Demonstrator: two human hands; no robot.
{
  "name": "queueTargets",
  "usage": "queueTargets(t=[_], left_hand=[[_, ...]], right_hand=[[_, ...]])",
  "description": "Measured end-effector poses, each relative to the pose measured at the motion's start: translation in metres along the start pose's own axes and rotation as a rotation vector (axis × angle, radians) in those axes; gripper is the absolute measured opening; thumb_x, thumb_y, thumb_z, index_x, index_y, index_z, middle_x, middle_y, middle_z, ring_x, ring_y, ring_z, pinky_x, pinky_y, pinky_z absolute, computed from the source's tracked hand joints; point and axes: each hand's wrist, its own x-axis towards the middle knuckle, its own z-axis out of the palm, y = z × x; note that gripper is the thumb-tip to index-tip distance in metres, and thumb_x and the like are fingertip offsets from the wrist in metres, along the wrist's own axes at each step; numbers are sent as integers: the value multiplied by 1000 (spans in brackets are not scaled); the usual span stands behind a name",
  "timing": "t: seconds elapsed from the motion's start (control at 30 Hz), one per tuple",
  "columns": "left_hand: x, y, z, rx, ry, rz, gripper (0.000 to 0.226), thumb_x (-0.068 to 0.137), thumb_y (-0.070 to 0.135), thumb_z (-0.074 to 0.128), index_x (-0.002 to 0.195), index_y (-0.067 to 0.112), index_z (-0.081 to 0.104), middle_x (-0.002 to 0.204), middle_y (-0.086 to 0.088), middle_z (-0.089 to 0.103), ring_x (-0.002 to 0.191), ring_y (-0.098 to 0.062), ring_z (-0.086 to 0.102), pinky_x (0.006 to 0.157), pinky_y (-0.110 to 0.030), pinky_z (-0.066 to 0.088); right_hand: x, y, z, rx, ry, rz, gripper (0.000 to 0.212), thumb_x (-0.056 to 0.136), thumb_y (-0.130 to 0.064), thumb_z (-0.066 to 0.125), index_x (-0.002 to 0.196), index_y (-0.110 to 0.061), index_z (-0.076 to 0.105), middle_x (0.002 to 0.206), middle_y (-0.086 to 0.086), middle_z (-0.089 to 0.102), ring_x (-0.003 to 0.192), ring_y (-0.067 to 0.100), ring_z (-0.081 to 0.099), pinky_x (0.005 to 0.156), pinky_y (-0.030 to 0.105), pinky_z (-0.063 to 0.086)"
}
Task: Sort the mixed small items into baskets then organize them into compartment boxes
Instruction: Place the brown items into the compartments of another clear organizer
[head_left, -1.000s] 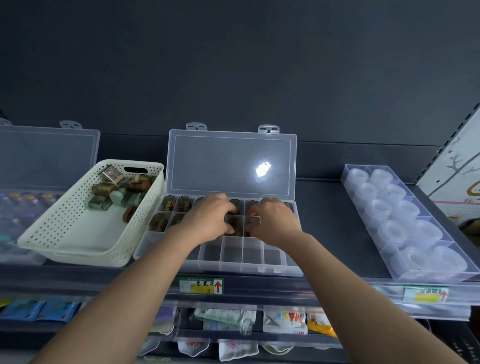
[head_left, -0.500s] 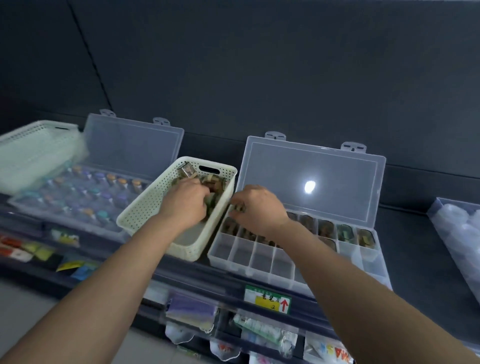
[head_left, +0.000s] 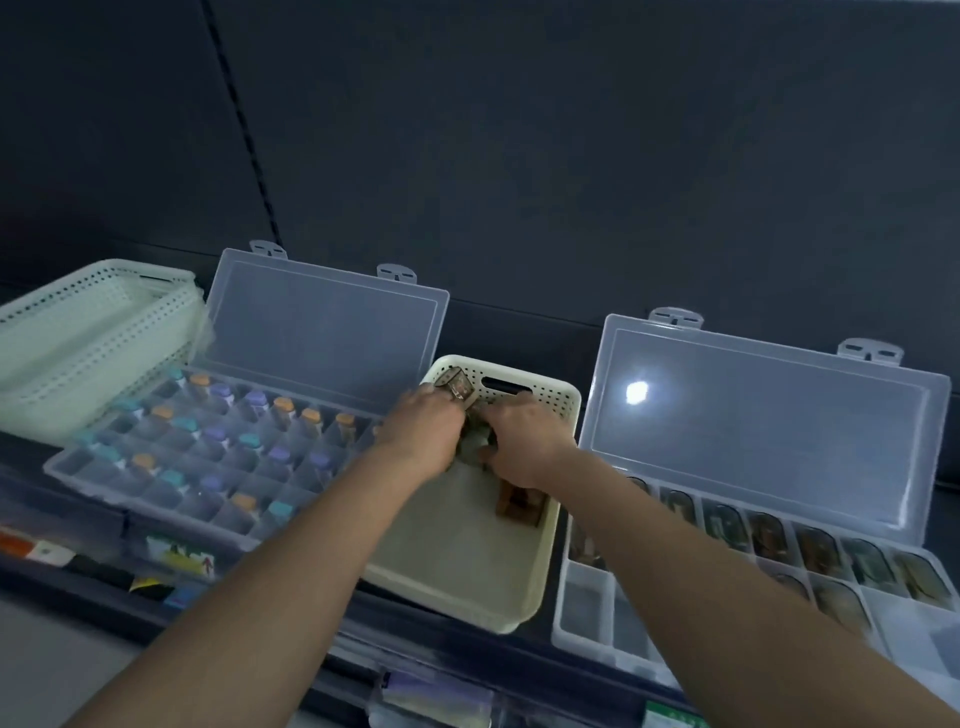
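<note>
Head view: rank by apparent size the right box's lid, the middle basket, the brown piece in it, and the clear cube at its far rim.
1. Lid
2. Basket
3-4. Brown piece and clear cube look alike; the piece is partly hidden, so unranked.

My left hand (head_left: 423, 431) and right hand (head_left: 524, 441) cover the pile (head_left: 472, 448) in the basket (head_left: 519, 618), so my fingertips and what they touch are hidden. The right box (head_left: 587, 605) is cut by the picture edge. The shelf labels (head_left: 179, 553) are too blurred to read.
</note>
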Motion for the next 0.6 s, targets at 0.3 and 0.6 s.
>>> queueTargets(t=[0.3,0.6], left_hand=[[17,-18,4,14,19,170,21,90,29,49,103,17,61,100,-3,64,90,-23,61,87,-36,37],[16,-32,5,-587,276,-8,17,102,25,36,117,20,43,90,7,55,68,-10,56,51,-21,38]], right_hand=[[27,3,11,-60,-80,74,53,83,-32,66,131,-21,49,127,6,47,122,27,41,98,41,44],[24,10,17,211,71,75,54,65,-43,74,106,-22,47,97,-4,52,94,17,52,71,28,44]])
